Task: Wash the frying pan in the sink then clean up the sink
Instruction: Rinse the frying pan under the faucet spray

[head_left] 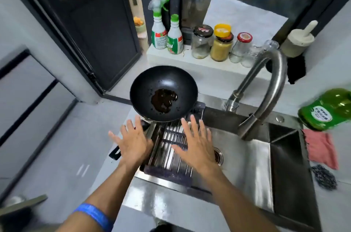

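A black frying pan (163, 87) with a brown oily puddle in its bottom rests on a metal rack (171, 148) over the left end of the steel sink (252, 165). Its dark handle (115, 154) runs toward me, under my left hand (133, 141). That hand hovers flat with fingers spread, holding nothing. My right hand (197, 142) is also spread open, above the rack just right of the pan. The curved steel faucet (266, 89) arches over the basin.
A green dish-soap bottle (328, 108), a pink cloth (321, 148) and a steel scourer (323, 176) lie at the sink's right edge. Spray bottles (158, 28) and several jars (221, 45) stand on the back ledge. A dark door (98, 32) is at left.
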Available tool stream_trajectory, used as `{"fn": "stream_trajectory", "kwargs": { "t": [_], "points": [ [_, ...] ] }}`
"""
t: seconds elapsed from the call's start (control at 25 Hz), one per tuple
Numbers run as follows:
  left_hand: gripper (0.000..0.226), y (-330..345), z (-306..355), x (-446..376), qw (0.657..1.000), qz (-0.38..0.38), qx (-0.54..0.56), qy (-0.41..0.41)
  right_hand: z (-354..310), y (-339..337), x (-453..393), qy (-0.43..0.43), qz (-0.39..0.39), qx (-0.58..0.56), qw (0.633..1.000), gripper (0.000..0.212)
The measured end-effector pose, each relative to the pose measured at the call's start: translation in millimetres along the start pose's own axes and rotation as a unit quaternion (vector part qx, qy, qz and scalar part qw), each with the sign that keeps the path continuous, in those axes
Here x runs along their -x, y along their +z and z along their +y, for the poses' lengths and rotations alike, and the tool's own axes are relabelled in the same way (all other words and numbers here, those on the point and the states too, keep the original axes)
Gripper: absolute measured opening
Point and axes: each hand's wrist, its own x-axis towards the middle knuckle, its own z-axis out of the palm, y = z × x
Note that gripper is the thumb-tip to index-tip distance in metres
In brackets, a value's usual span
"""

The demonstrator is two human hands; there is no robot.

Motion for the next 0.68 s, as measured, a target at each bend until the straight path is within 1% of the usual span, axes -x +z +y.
{"fn": "stream_trajectory", "kwargs": {
  "t": [0.08,0.16,0.2,0.24,0.32,0.4,0.48,0.56,0.68],
  "points": [
    [0.052,3.9,-16.0,-28.2,0.992,-0.077,0.085,-0.058,-9.4,5.5,-32.4,-0.018,0.001,-0.004,1.0,0.088],
    [0.027,14.3,-35.5,-46.9,0.97,-0.163,0.147,-0.102,-13.2,8.3,-61.1,-0.035,-0.013,0.005,0.999,0.085],
    [0.022,21.5,-41.7,-52.3,0.956,-0.199,0.186,-0.106,-14.9,12.6,-75.2,-0.04,-0.024,0.01,0.999,0.084],
    [0.023,26.8,-45.9,-53.4,0.941,-0.226,0.229,-0.107,-15.9,18.4,-86.1,-0.046,-0.035,0.016,0.998,0.082],
    [0.032,35.6,-47.3,-57.0,0.931,-0.226,0.271,-0.096,-14.6,30.0,-107.8,-0.052,-0.066,0.046,0.995,0.074],
    [0.04,42.9,-49.4,-55.4,0.953,-0.19,0.227,-0.07,-14.1,38.1,-119.8,-0.071,-0.081,0.08,0.991,0.061],
    [0.043,44.3,-48.5,-53.1,0.97,-0.139,0.194,-0.055,-10.8,45.1,-120.8,-0.082,-0.065,0.095,0.99,0.051],
    [0.044,41.7,-50.5,-51.6,0.973,-0.125,0.19,-0.052,-5.9,46.8,-118.4,-0.094,-0.042,0.104,0.989,0.049],
    [0.046,26.2,-57.7,-49.1,0.977,-0.112,0.182,-0.032,-4.5,42.0,-106.5,-0.131,0.015,0.109,0.985,0.047]
  ]
}}
